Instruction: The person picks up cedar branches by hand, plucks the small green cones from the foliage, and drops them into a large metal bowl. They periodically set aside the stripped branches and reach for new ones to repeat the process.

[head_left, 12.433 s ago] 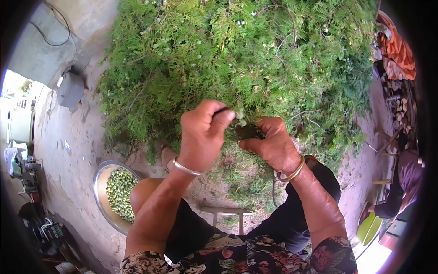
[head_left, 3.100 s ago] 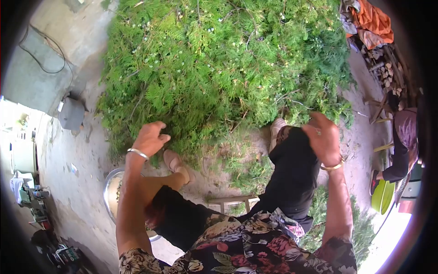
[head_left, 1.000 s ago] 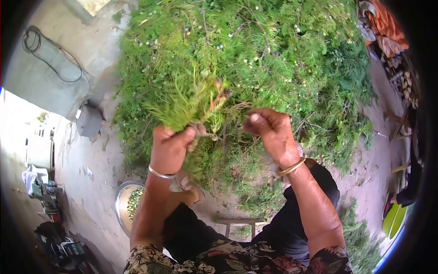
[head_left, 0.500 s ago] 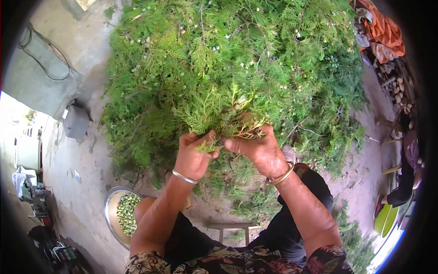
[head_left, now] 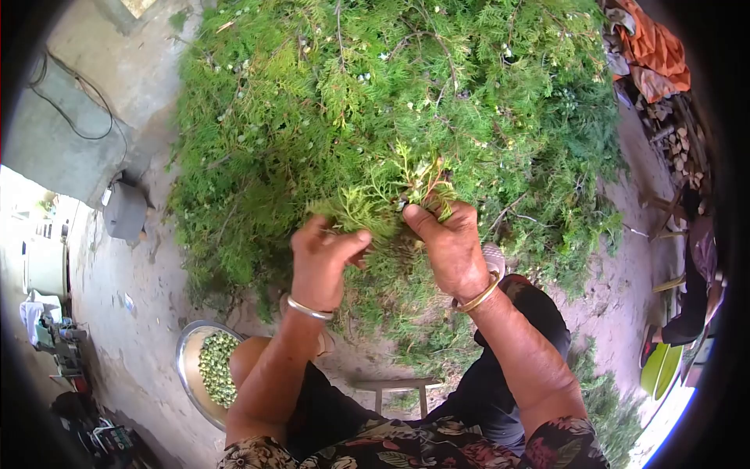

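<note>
My right hand (head_left: 453,246) grips a leafy cypress sprig (head_left: 428,184), its thumb pressed against the stems and small cones or berries. Green fronds of the sprig spread leftward above my left hand (head_left: 319,262). That hand is slightly blurred, with its fingers loosely curled and a gap between thumb and index finger. Nothing shows clearly between them, and some fingertips are hidden. Both wrists wear metal bangles. Right in front of my hands lies a large heap of cut cypress branches (head_left: 312,109), dotted with pale cones.
A metal basin (head_left: 185,367) with many small green cones (head_left: 217,363) stands by my left leg. A wooden stool (head_left: 398,384) is between my legs. Stacked firewood (head_left: 678,152) and orange cloth (head_left: 652,51) lie at right. Beside the left wall is a grey container (head_left: 126,211).
My left hand has moved slightly left and down, away from the sprig, and its grip has loosened. My right hand still holds the sprig, slightly further right.
</note>
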Tool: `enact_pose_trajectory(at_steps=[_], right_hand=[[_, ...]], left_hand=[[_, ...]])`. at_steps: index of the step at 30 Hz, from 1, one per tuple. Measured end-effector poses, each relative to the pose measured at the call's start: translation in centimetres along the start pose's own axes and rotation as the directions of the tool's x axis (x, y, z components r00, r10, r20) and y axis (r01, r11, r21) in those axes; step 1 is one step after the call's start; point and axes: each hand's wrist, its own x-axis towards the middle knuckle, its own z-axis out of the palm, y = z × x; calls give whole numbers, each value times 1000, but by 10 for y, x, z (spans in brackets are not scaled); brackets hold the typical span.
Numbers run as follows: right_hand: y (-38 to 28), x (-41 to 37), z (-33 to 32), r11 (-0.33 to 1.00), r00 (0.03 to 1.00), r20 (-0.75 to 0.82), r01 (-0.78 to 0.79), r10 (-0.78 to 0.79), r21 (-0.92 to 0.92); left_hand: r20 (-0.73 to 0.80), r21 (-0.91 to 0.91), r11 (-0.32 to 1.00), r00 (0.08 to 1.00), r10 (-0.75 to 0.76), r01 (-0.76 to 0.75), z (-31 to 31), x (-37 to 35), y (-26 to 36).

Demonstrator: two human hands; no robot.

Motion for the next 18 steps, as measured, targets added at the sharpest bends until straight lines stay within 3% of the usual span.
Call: enact_pose_trajectory(at_steps=[1,2,3,4,5,6,7,9,10,13,14,15,17,18], right_hand=[[-3,0,1,998,999,2,49,-49,-47],[-9,-2,8,998,997,-53,53,-52,20],[-5,0,6,998,998,-51,50,-49,23],[2,2,1,998,999,-36,24,-26,-57],[6,2,0,990,1000,-21,-2,-1,-138],[3,1,3,977,999,-51,6,-18,-212],[8,2,3,977,999,-47,4,-14,-214],[21,4,2,978,999,-5,30,-32,-208],[24,3,2,977,1000,0,27,-28,-211],[21,0,7,974,999,-14,28,-32,-225],[19,0,8,958,998,-9,52,-57,-282],[18,-1,8,938,997,-2,75,-80,-339],[22,-2,10,934,996,1,82,-87,-349],[23,-2,11,930,995,4,96,-101,-355]], left_hand=[[-5,1,1000,1000,-2,2,-2,2,-2],[-183,-8,960,944,274,-280,-1,6,2],[-349,34,842,783,514,-538,0,11,7],[-350,38,844,783,513,-536,-7,17,15],[-206,575,547,540,816,-608,-20,24,24],[121,890,40,319,940,-454,-29,26,28],[117,892,43,321,940,-449,-31,25,26],[167,757,367,703,691,-541,-29,20,29],[42,791,569,948,317,-225,-27,10,34],[141,818,476,915,378,-323,-17,2,37],[236,821,298,766,598,-486,-17,7,29],[235,821,302,769,594,-484,-23,10,23],[287,859,328,900,329,-394,-35,13,19],[213,928,256,948,236,-272,-33,10,24]])
